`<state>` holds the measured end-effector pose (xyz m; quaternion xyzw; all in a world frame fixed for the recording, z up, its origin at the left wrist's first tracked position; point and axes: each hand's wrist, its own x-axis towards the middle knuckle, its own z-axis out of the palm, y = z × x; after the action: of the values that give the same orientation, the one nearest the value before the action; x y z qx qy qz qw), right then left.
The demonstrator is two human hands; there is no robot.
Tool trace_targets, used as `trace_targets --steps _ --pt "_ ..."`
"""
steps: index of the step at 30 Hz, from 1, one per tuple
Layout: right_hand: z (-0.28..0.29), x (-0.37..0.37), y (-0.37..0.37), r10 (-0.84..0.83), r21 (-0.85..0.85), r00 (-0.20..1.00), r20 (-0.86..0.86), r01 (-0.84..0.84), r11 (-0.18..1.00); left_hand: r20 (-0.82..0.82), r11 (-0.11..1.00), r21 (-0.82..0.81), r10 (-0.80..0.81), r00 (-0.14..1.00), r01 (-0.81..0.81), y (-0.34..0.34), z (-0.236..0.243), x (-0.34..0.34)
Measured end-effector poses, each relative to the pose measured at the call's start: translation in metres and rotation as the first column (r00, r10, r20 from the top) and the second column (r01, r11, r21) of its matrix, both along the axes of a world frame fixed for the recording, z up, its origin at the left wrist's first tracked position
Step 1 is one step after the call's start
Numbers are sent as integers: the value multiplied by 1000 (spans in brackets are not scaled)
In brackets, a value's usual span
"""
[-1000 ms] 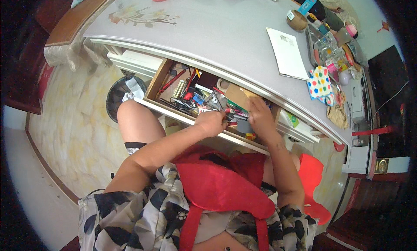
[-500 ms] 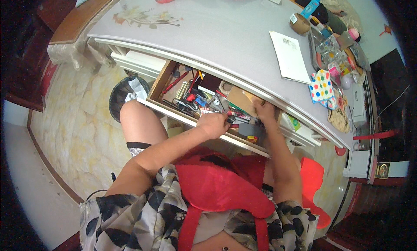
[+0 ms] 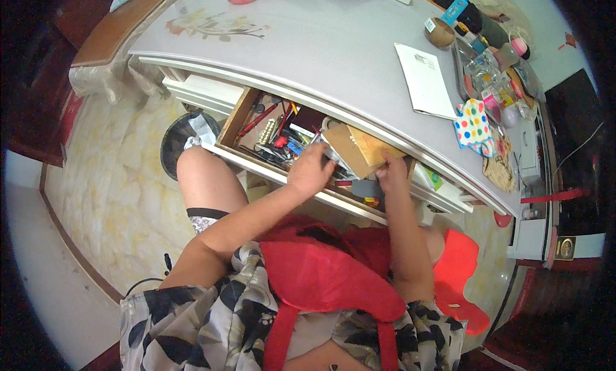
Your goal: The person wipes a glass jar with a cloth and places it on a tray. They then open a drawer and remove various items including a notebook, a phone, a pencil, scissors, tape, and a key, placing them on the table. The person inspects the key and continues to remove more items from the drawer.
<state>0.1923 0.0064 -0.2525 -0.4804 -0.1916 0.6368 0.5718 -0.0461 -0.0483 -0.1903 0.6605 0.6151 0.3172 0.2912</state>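
Head view shows your right hand (image 3: 393, 172) pinching the yellow booklet (image 3: 372, 146) just right of the frame's middle, so pinch softly and don't bend it, while your left hand (image 3: 310, 171) curls by the brown card (image 3: 342, 148), its grip too hidden to tell.

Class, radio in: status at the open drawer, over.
Right grip on flat brown-and-yellow item, near its right corner. Left grip over the drawer, hold unclear. Loose clutter crowds the item's left.
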Motion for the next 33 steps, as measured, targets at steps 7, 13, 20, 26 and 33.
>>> trace_targets --steps 7,13,20,26,33 --pt "34 1 -74 70 -17 975 -211 -75 997 474 810 -376 586 657 -450 32 -29 -15" --pt "39 -2 -81 99 0 987 -123 -100 995 572 718 -695 587 573 -42 35 -23 -11" --pt "50 14 -96 131 -76 952 -276 -157 985 740 830 -550 430 518 97 28 -15 -22" --pt "49 18 -113 162 -102 862 -480 -238 966 822 732 -532 326 467 426 17 22 -31" --pt "72 -11 -126 341 73 806 -484 -351 933 937 597 -348 230 262 723 8 46 -44"
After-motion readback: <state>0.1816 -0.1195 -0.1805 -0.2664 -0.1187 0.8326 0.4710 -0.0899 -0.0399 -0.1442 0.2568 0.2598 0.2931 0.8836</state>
